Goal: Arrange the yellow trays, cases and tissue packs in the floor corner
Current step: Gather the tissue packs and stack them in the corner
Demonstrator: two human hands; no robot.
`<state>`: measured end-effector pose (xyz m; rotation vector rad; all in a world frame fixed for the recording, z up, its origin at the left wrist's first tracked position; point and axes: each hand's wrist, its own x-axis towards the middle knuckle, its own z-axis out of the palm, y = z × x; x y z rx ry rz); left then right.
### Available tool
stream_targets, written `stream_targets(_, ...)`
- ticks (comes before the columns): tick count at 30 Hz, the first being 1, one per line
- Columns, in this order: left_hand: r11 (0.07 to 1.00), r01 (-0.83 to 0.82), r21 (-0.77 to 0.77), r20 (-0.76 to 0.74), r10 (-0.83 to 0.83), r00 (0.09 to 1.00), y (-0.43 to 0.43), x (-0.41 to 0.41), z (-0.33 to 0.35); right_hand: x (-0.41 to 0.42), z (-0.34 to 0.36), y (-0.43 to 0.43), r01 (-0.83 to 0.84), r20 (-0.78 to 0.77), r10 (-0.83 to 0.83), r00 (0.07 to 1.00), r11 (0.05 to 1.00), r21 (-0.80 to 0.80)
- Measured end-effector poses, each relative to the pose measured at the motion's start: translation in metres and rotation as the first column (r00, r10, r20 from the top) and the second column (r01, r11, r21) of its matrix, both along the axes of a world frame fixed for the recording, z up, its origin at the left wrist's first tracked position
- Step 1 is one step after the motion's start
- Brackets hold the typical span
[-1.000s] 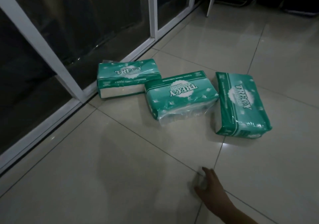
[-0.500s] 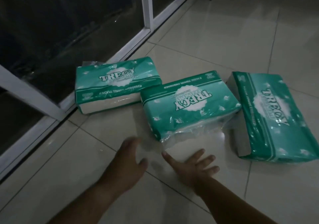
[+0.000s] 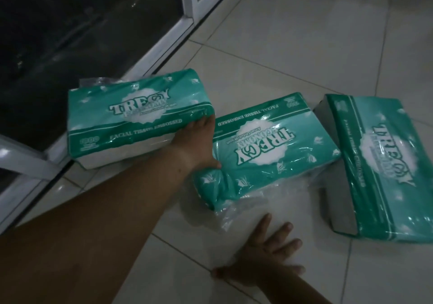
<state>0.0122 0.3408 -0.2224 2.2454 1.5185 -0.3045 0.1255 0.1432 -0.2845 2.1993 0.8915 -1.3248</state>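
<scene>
Three green tissue packs lie on the pale floor tiles. The left tissue pack [image 3: 131,118] rests against the door frame. The middle tissue pack [image 3: 264,149] lies askew beside it, with loose clear wrap at its near edge. The right tissue pack [image 3: 384,170] lies lengthwise, apart from the others. My left hand [image 3: 196,144] is wedged in the gap between the left and middle packs; its straight fingers lie against the left pack's right end and its thumb touches the middle pack's corner. My right hand [image 3: 269,254] presses flat on the floor with spread fingers, just in front of the middle pack.
A white-framed glass sliding door [image 3: 187,4] runs along the left, its bottom rail [image 3: 35,161] right behind the left pack. Bare tiled floor [image 3: 304,34] stretches beyond and to the right of the packs. No trays or cases are in view.
My view has come closer to the packs. My left hand reached forward from the floor into the gap between the left and middle packs. My right hand stays planted on the floor.
</scene>
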Motion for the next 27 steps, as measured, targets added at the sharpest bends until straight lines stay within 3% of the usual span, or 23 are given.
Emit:
stream_targets(3,1.000,0.003,0.009,-0.177,-0.002,0.984,-0.006,0.002,0.003,-0.001,-0.002,-0.002,-0.011,0.009,0.011,1.000,1.000,0.013)
stream_targets(7,0.975,-0.087,-0.204,-0.225,0.039,0.973,-0.040,-0.005,0.000,-0.002,-0.001,-0.005,-0.039,0.029,0.038,0.999,0.999,0.011)
stream_targets(12,0.885,-0.280,-0.371,-0.027,0.291,0.956,-0.092,-0.021,-0.009,-0.003,-0.001,-0.012,-0.073,0.061,0.070,0.996,0.996,0.054)
stream_targets(17,0.809,-0.493,-0.321,0.048,0.534,0.844,-0.155,-0.046,-0.008,-0.008,-0.004,-0.023,-0.070,0.115,0.047,0.992,0.976,0.207)
stream_targets(19,0.817,-0.530,-0.228,0.098,0.561,0.822,-0.194,-0.045,0.002,0.001,0.003,-0.038,-0.223,0.092,0.206,0.974,0.943,0.248)
stream_targets(21,0.823,-0.535,-0.190,0.095,0.558,0.824,-0.236,-0.041,0.009,0.016,0.007,-0.067,-0.456,0.062,0.453,0.889,0.864,0.215)
stream_targets(23,0.806,-0.553,-0.210,0.078,0.577,0.813,-0.286,-0.044,0.011,0.025,0.014,-0.111,-0.585,-0.022,0.599,0.800,0.788,0.191)
stream_targets(27,0.695,-0.557,-0.454,0.106,0.663,0.741,-0.396,-0.059,0.012,0.035,0.018,-0.220,-0.446,-0.171,0.514,0.841,0.837,0.318)
